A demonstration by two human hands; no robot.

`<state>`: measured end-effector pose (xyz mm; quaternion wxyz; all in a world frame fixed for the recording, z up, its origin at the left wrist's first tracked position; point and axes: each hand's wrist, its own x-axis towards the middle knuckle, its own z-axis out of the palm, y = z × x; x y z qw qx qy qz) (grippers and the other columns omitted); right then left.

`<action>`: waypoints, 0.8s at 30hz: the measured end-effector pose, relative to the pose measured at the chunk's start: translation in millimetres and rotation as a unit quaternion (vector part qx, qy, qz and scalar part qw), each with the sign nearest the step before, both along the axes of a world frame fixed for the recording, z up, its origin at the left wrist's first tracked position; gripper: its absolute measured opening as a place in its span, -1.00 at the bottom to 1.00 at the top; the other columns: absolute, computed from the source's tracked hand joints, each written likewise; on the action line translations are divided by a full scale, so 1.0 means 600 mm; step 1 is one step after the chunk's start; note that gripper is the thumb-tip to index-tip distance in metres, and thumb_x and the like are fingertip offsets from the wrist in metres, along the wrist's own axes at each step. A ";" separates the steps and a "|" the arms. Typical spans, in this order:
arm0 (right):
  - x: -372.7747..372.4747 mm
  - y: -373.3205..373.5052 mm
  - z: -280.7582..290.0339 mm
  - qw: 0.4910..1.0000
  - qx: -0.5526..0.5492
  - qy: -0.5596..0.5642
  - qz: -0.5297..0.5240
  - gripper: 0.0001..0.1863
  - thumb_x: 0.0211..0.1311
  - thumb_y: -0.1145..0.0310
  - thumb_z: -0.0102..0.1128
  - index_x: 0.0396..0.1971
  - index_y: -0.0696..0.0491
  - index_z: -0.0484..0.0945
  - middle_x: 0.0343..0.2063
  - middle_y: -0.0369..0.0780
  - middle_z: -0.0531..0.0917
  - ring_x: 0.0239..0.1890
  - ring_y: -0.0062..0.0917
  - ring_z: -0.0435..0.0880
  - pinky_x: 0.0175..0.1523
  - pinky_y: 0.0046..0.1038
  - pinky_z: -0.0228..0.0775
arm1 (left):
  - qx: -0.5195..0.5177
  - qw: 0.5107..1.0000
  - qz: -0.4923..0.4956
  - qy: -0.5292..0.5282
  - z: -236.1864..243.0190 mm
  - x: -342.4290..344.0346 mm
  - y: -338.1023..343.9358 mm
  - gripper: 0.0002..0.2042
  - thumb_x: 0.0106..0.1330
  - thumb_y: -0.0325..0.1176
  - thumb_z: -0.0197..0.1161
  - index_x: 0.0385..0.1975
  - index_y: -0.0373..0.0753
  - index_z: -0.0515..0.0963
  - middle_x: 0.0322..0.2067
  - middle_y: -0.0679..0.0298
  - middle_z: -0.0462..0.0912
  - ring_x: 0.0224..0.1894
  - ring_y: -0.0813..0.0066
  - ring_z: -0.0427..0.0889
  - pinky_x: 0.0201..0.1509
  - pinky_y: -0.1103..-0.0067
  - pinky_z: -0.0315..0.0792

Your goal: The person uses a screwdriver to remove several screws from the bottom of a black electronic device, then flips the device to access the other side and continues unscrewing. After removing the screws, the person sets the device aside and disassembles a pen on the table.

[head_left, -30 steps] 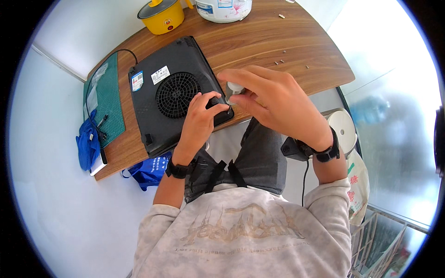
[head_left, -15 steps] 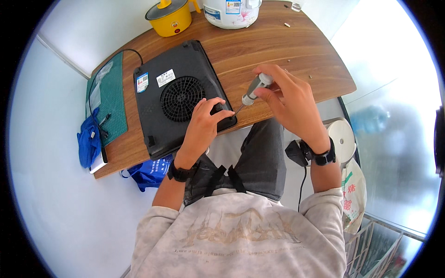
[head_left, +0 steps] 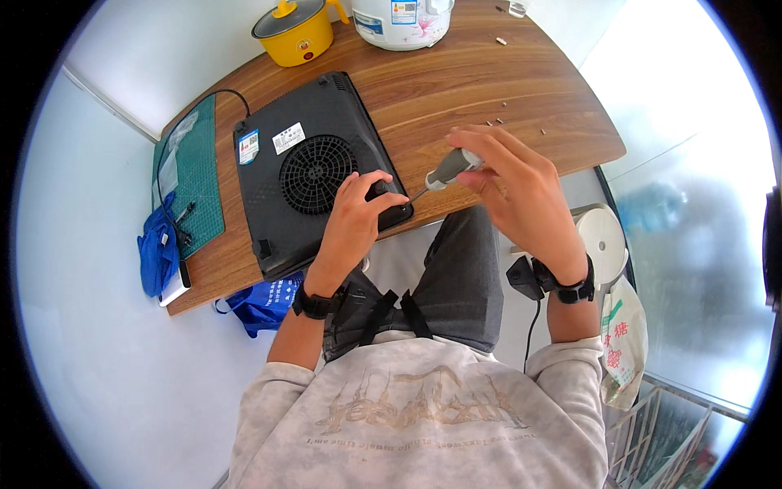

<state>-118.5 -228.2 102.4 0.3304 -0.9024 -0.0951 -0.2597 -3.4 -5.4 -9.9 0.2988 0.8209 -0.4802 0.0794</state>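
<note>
An induction cooker [head_left: 269, 187] lies upside down on the wooden table, its black underside and round fan grille [head_left: 318, 173] facing up. My left hand [head_left: 355, 213] rests on its near right corner, with thumb and index finger curled around a dark foot there. In my right hand [head_left: 521, 183] is a screwdriver [head_left: 450, 169] with a grey and white handle. It leans to the right, and its thin shaft reaches down to that same corner beside my left thumb. The tip's exact seat is too small to tell.
Several small screws [head_left: 501, 122] lie right of the cooker on the table [head_left: 440, 90]. A yellow pot [head_left: 297, 37] and a white rice cooker [head_left: 401, 24] stand at the back. At left are a green cutting mat [head_left: 208, 175], the black power cord [head_left: 159, 155] and a blue cloth [head_left: 157, 253].
The screwdriver's handle has tipped further over to the right and lower, my right hand turning with it. Its tip stays at the corner. My left hand keeps its place on the cooker.
</note>
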 end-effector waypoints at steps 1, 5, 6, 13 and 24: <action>0.000 0.002 -0.001 1.000 0.004 -0.014 0.009 -0.62 0.22 0.58 0.24 0.06 0.08 0.55 -0.07 -0.10 0.67 -0.12 -0.15 0.72 -0.14 -0.26 0.60 | -0.001 1.000 -0.001 0.001 0.001 -0.001 0.000 -0.57 0.15 -0.78 0.12 -0.14 -0.07 0.70 0.05 0.18 0.56 0.17 0.14 0.54 0.49 0.17 0.23; -0.001 0.017 -0.001 0.999 -0.003 -0.052 0.016 -0.59 0.27 0.45 0.28 0.12 0.09 0.54 -0.09 -0.11 0.67 -0.16 -0.14 0.71 -0.16 -0.26 0.59 | -0.005 1.000 0.000 0.006 0.001 -0.001 0.001 -0.59 0.15 -0.77 0.12 -0.16 -0.07 0.69 0.04 0.19 0.56 0.17 0.14 0.54 0.48 0.17 0.24; -0.003 0.018 0.000 0.999 -0.004 -0.041 0.018 -0.60 0.26 0.46 0.29 0.11 0.09 0.54 -0.10 -0.12 0.67 -0.18 -0.15 0.70 -0.18 -0.26 0.59 | -0.007 1.000 -0.003 0.004 0.001 -0.001 0.001 -0.59 0.15 -0.77 0.12 -0.16 -0.07 0.69 0.04 0.19 0.56 0.17 0.13 0.54 0.48 0.17 0.24; -0.005 0.028 0.018 0.998 -0.045 -0.031 0.016 -0.65 0.23 0.48 0.32 0.02 0.09 0.56 -0.19 -0.16 0.66 -0.29 -0.20 0.69 -0.26 -0.33 0.58 | -0.010 1.000 -0.005 0.006 0.001 0.000 0.000 -0.58 0.12 -0.79 0.12 -0.18 -0.09 0.69 0.04 0.18 0.56 0.18 0.13 0.53 0.48 0.16 0.23; 0.015 0.027 0.020 0.996 -0.059 -0.043 0.051 -0.72 0.16 0.45 0.37 -0.13 0.11 0.56 -0.25 -0.13 0.66 -0.30 -0.15 0.68 -0.27 -0.28 0.54 | -0.011 1.000 -0.006 0.003 -0.005 0.003 0.001 -0.60 0.13 -0.79 0.12 -0.18 -0.13 0.70 0.05 0.17 0.56 0.19 0.11 0.52 0.49 0.17 0.23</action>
